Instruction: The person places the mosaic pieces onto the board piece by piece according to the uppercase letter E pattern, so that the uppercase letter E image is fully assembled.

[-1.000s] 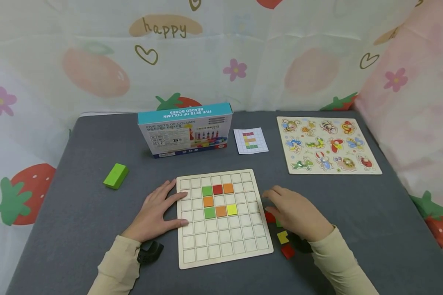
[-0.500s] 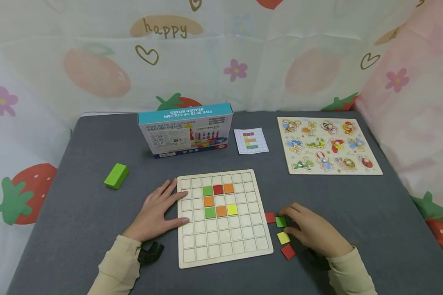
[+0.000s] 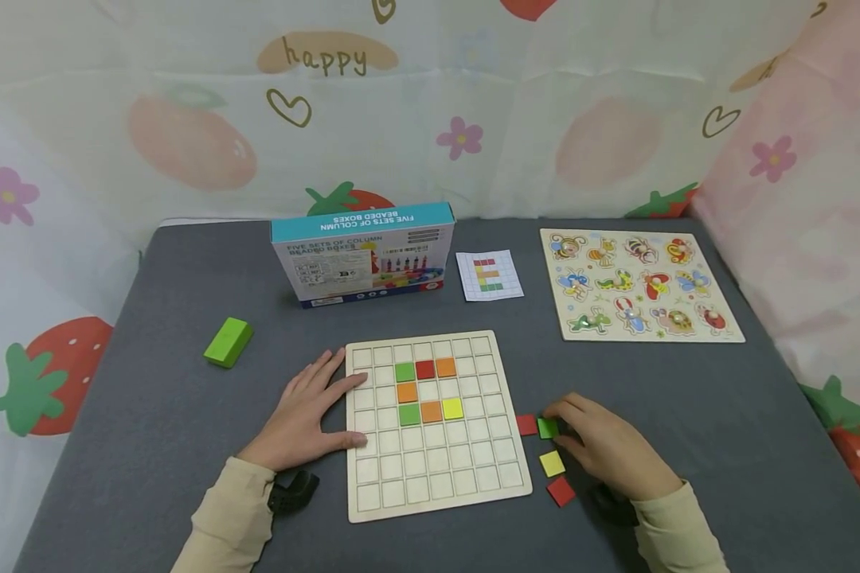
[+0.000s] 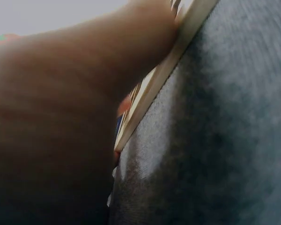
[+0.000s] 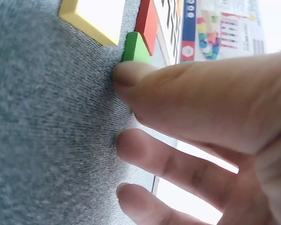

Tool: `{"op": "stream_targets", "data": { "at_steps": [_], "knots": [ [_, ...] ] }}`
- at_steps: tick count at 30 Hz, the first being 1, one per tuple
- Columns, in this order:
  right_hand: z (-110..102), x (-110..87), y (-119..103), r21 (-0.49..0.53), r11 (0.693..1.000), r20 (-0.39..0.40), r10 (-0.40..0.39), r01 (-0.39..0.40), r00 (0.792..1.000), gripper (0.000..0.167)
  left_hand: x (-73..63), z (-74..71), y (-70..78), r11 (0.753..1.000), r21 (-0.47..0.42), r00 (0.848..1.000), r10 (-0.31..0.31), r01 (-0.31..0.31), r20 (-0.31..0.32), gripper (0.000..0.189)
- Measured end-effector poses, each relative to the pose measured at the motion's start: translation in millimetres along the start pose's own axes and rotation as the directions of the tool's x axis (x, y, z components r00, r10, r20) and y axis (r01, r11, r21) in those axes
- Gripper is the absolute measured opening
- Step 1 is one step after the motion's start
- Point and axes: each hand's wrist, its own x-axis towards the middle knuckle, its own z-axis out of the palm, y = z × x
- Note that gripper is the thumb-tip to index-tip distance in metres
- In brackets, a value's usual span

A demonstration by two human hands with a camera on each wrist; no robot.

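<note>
My left hand [image 3: 297,414] lies with spread fingers on the left edge of a wooden grid board [image 3: 440,469], thumb and fingertips on its rim. Coloured square tiles sit in the grid, among them a red tile [image 3: 425,369] and a yellow tile [image 3: 452,408]. Right of the board, my right hand [image 3: 612,446] pinches a green tile [image 3: 548,428] between thumb and index finger. In the right wrist view the thumb [image 5: 136,77] meets the edge of that green tile [image 5: 135,47], and the index finger is mostly hidden behind the thumb.
Beside the green tile are a loose red tile [image 3: 526,425], a yellow tile [image 3: 552,463] and another red tile [image 3: 561,491]. Behind the board stand a box [image 3: 365,259] and a pattern card [image 3: 489,275]. An insect puzzle [image 3: 641,286] lies back right, a green block [image 3: 228,342] left.
My right hand has drawn back from the board's right edge to the green tile, its thumb closing in on it. The left hand stays on the board.
</note>
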Motion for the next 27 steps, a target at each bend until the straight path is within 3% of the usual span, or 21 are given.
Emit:
{"op": "stream_targets", "data": {
  "at_steps": [6,17,27],
  "knots": [
    [0,2.8,-1,-0.022,1.0,-0.03,-0.012,0.012,0.999,0.029,-0.3,-0.1,-1.4,1.0,0.001,1.0,-0.009,0.009,0.015,0.092],
    [-11,9.0,-10,-0.051,0.992,-0.116,-0.123,0.117,0.986,0.03,-2.1,-2.1,0.5,1.0,-0.016,1.0,0.01,-0.01,0.005,0.082],
    [4,37.4,-45,0.009,0.964,-0.052,-0.265,0.266,0.963,0.025,-1.8,1.2,-1.6,0.998,0.019,0.998,0.055,-0.055,-0.016,0.079]
  ]
}}
